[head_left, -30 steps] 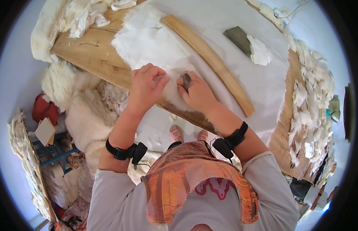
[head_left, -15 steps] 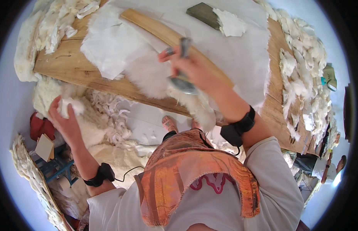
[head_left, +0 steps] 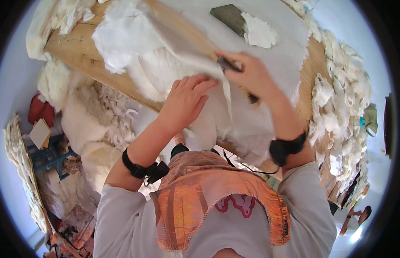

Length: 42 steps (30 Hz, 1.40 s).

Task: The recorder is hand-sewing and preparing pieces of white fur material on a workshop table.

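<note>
A white pelt [head_left: 152, 71], furry along its near side, lies over the table's near edge. My left hand [head_left: 182, 101] is at its edge, fingers bent together onto it and the thumb below; the fingertips are partly lost in the white. Just right of them a narrow white strip [head_left: 227, 96] hangs down. My right hand [head_left: 251, 77] is closed round a dark-handled tool [head_left: 229, 64], smeared by motion, so its exact kind is unclear. Beyond my hands a long wooden straightedge [head_left: 182, 26] slants across the white sheet, its near end close to my right hand.
A dark grey-green block [head_left: 228, 18] and a torn white piece [head_left: 259, 31] lie at the back of the wooden table [head_left: 79, 53]. Fleece scraps [head_left: 337, 99] heap along the right, more fur [head_left: 86, 112] at left. A blue stool [head_left: 51, 155] stands left; another person [head_left: 354, 219] is far right.
My left hand has come from the fluffy white fur at the left to the pelt's edge. My right hand has moved right with the tool. The pelt's near part has shifted.
</note>
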Available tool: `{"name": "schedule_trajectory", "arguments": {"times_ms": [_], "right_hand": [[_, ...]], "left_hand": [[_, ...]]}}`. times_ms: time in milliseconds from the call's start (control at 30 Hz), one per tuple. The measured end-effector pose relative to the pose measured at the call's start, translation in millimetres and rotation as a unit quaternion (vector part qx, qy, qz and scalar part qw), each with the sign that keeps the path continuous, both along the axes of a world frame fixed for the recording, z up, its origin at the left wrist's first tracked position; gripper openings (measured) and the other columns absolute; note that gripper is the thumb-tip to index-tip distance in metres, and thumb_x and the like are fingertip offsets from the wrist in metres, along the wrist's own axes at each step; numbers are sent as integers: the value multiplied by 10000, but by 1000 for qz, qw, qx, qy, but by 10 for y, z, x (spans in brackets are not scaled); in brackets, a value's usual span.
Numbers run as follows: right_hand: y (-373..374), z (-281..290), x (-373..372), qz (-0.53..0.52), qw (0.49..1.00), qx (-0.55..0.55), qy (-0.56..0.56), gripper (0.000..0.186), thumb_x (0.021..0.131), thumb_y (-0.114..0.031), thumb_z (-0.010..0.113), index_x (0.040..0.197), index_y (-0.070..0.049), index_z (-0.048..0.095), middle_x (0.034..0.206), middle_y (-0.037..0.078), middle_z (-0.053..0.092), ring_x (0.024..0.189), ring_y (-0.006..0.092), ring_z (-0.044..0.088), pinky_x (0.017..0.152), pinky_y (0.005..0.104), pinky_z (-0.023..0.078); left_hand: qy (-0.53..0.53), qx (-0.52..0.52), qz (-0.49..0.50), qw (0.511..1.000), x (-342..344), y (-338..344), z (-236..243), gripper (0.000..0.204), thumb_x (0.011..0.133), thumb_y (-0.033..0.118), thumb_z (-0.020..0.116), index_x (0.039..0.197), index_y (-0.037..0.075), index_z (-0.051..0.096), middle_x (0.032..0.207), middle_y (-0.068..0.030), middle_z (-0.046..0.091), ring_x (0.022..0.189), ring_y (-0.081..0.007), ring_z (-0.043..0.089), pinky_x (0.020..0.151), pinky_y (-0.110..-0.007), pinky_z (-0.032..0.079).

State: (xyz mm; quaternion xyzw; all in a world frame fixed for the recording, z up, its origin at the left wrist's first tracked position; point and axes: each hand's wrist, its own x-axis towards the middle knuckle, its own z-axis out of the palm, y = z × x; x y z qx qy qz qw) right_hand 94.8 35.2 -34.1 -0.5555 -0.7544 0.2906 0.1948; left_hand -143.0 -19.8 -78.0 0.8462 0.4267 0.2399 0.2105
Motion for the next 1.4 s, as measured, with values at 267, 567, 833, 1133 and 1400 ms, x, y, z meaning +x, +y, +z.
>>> {"name": "schedule_trajectory", "arguments": {"times_ms": [267,567,833,1133,1400], "right_hand": [[-65,106,228,84,986,88,-109,524,857,-179,717,1370,-275,671,1056,101,596,876,321,628,780,414,519],[430,-228,-14,-40,678,-416,605,306,958,-217,645,1106,50,674,1091,57,628,993,151,624,886,353,528],[85,-540,-586,316,916,-87,230,226,1070,-169,464,1072,-46,653,957,84,667,878,203,613,836,349,485],[20,-704,-613,360,914,51,180,211,1011,-130,513,1128,-57,673,1020,138,680,922,372,638,812,433,501],[31,-794,-543,373,918,86,102,144,959,-201,599,981,-60,618,936,113,634,817,368,644,688,461,511]], "left_hand": [[-49,45,70,995,418,-218,-183,469,888,76,681,1350,132,618,1318,-112,587,1192,-351,559,1030,-464,435],[-77,-2,221,972,234,-963,-261,433,819,68,772,1223,76,616,1202,-128,624,1122,-364,591,963,-448,489],[-51,30,233,971,315,-925,-304,377,808,98,786,1155,81,639,1145,-97,641,1041,-322,620,903,-409,518],[-51,7,290,956,277,-810,-309,195,852,86,732,1039,106,681,916,-78,683,823,-296,676,719,-395,555],[-246,-140,344,895,168,-842,-387,124,958,56,666,1080,38,681,950,-113,747,821,-184,733,744,-307,558]]}}
